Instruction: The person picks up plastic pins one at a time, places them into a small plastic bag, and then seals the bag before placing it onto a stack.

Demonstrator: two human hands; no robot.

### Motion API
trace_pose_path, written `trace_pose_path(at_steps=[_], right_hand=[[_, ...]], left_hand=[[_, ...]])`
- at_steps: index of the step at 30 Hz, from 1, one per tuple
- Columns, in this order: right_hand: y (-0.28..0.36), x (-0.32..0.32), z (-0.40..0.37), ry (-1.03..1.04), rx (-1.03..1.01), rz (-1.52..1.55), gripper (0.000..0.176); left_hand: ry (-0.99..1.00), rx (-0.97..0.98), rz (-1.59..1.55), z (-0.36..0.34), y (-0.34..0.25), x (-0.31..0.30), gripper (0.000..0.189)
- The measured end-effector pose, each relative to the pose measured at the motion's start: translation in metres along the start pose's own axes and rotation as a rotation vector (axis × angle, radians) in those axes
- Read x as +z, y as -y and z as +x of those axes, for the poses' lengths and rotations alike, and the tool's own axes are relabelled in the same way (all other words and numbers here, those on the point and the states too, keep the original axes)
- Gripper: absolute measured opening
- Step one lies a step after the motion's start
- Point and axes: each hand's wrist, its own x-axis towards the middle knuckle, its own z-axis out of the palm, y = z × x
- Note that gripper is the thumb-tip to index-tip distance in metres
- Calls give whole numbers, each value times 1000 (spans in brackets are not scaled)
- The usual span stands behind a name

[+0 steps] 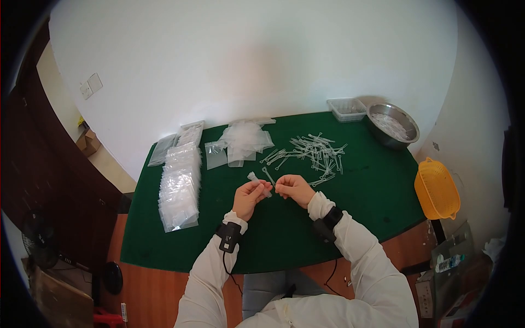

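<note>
Between the fingers of my left hand (250, 198) is a small bundle of clear plastic sticks (252, 176), its upper end poking out above the fingers. My right hand (295, 189), close beside it, pinches one clear plastic stick with a looped end (266, 173), which slants up to the left. Beyond my right hand, a loose pile of similar looped plastic sticks (317, 153) is spread over the green cloth. Flat clear zip bags (243, 143) lie heaped past my left hand. To the left runs a long overlapping row of clear bags (179, 191), apparently filled.
A green-covered table (377, 186) carries everything. At the far right are a clear plastic tub (348, 117) and a metal bowl (411, 134) with clear pieces inside. A yellow basket (436, 191) is at the right edge. A white wall (208, 65) borders the back.
</note>
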Motion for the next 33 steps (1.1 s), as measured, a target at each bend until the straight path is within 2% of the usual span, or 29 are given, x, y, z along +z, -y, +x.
trace_pose_path(at_steps=[12,18,29,33], right_hand=[[-7,6,-1,11,51,152,14],[-4,7,-1,34,63,95,15],[-3,8,-1,57,100,63,16],[-5,11,-1,15,107,50,14]], left_hand=[[98,118,119,0,2,3,19],[109,172,187,-4,-4,13,19],[53,258,318,-7,-5,20,18],[-6,265,262,-2,3,13,18]])
